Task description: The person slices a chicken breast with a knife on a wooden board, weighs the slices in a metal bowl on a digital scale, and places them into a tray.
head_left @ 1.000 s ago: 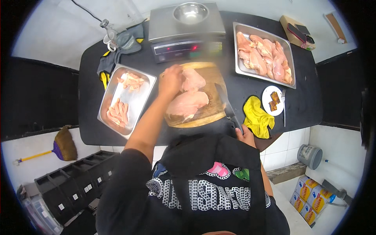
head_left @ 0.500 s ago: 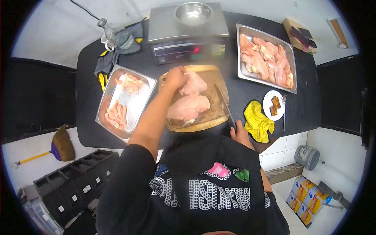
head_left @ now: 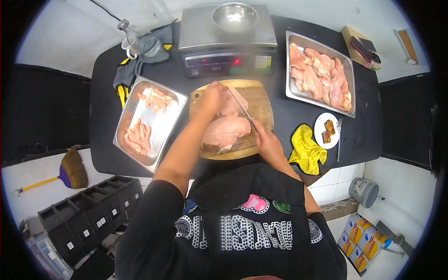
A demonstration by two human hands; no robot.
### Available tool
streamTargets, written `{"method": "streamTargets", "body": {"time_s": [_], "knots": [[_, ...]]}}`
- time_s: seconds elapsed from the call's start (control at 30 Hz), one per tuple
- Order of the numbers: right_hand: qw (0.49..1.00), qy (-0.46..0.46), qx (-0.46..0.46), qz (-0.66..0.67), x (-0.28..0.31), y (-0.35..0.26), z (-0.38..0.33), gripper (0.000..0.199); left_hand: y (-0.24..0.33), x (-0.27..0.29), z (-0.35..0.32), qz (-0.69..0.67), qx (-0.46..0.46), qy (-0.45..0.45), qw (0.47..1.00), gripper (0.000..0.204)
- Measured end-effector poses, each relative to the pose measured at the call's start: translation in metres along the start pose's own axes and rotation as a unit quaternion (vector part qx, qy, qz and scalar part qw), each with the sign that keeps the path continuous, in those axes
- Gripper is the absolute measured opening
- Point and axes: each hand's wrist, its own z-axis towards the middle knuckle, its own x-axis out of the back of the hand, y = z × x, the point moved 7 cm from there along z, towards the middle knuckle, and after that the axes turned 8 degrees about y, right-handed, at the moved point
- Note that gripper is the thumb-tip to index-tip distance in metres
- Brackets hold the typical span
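On the wooden cutting board [head_left: 261, 100] lie two pale raw chicken breasts, one above the other. The upper chicken breast [head_left: 228, 108] is gripped at its left side by my left hand [head_left: 213, 98], whose fingertips are partly hidden. My right hand [head_left: 269, 142] is closed round the handle of a knife [head_left: 243, 108]. Its blade slants up and left over the upper piece; whether the edge has entered the meat, I cannot tell. The lower chicken breast [head_left: 227, 129] lies flat, nearer to me, touched by neither hand.
A metal tray [head_left: 163, 119] with chicken trimmings stands left. Behind the board is a scale [head_left: 228, 39] with a steel bowl [head_left: 234, 17]. Another tray [head_left: 347, 67] of chicken breasts sits far right. Nearer are a yellow cloth [head_left: 305, 151], plate [head_left: 322, 119] and fork [head_left: 339, 142].
My right hand has brought the knife leftward and up from the board's right edge to over the upper chicken breast. My left hand stays on that piece.
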Motion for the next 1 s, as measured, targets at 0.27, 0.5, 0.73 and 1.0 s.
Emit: {"method": "streamTargets", "body": {"time_s": [0.27, 0.5, 0.73, 1.0], "knots": [[1.000, 0.015, 0.003, -0.005, 0.002, -0.002, 0.003, 0.052, 0.004, -0.001, 0.000, 0.025, -0.010, 0.019, 0.999, 0.027], [1.000, 0.021, -0.003, 0.011, 0.000, -0.002, 0.003, 0.049, 0.007, -0.001, -0.001, 0.011, -0.002, 0.019, 1.000, 0.030], [0.997, -0.030, -0.058, 0.039, -0.013, -0.007, 0.024, 0.048, 0.007, -0.005, 0.001, 0.043, -0.018, -0.008, 0.999, 0.031], [0.992, -0.057, -0.099, 0.054, -0.020, -0.012, 0.042, 0.049, 0.007, -0.003, 0.000, 0.056, -0.002, 0.009, 0.998, 0.030]]}}
